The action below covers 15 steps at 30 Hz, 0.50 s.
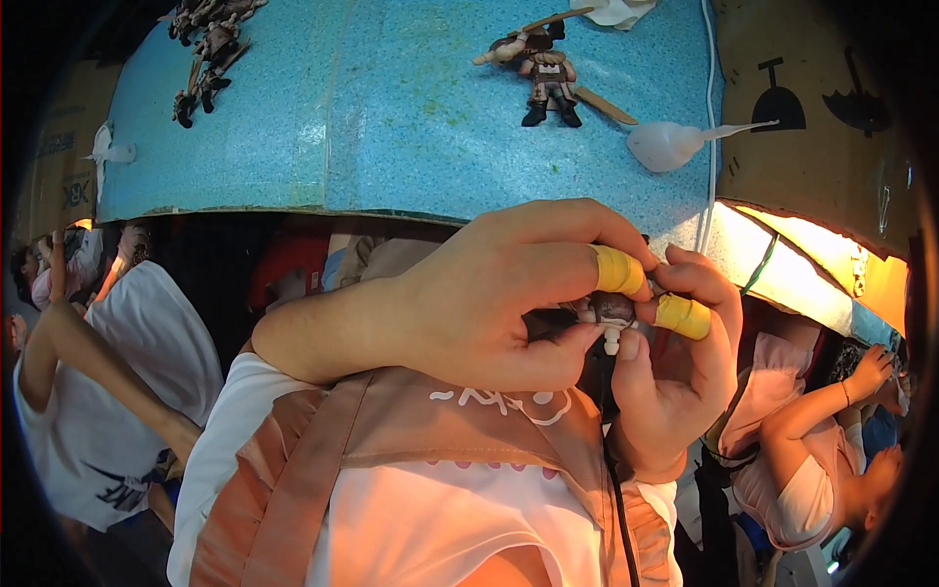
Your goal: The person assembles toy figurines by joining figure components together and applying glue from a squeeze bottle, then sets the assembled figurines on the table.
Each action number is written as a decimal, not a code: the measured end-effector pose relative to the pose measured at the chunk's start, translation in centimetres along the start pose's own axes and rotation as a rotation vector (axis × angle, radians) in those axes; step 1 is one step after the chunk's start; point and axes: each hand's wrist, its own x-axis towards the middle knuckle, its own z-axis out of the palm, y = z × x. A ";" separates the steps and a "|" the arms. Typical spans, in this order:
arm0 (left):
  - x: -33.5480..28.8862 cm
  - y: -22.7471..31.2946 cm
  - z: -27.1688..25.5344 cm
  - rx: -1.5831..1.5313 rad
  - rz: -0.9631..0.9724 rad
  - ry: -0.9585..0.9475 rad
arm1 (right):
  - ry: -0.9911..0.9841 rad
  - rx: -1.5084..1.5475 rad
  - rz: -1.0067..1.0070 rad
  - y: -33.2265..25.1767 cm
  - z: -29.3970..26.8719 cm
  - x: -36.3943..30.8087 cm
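Currently, both hands are raised off the near edge of the counter (pixel 411 127), brought together in front of the worker's chest. Left hand (pixel 499 293): fingers bent, tips closed in a pinch on a small toy piece (pixel 614 309). Right hand (pixel 690 342): curled inward from the other side, index tip and thumb closed about the same piece. So the piece sits between the two sets of fingertips, clear of the counter; dark brown body, with a pale peg (pixel 612 341) pointing down toward the worker. Its far side is hidden by fingers. Yellow tape (pixel 619 269) wraps one finger of each hand.

Noted on the blue counter, beyond the hands: a toy figure (pixel 548 83) in dark boots, lying flat, a brown stick (pixel 605 105) beside its legs. Just right of that, a whitish squeeze bottle (pixel 665 147) on its side, thin spout pointing right across a white cord (pixel 708 59). More figures (pixel 210 49) lie bunched at the far left. Cardboard (pixel 817 49) borders the right side.

Worker wears a brown apron (pixel 469 411) over white. Other people (pixel 797 440) sit nearby, left and right.
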 end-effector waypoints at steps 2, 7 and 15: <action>0.0 -0.1 0.0 0.079 0.005 0.018 | 0.020 0.024 0.014 0.1 0.5 0.0; 0.1 0.3 0.0 0.142 -0.045 0.032 | -0.008 0.018 0.001 0.4 0.2 0.4; 0.2 0.0 0.2 0.173 -0.067 0.030 | -0.056 0.075 0.034 1.0 0.3 0.5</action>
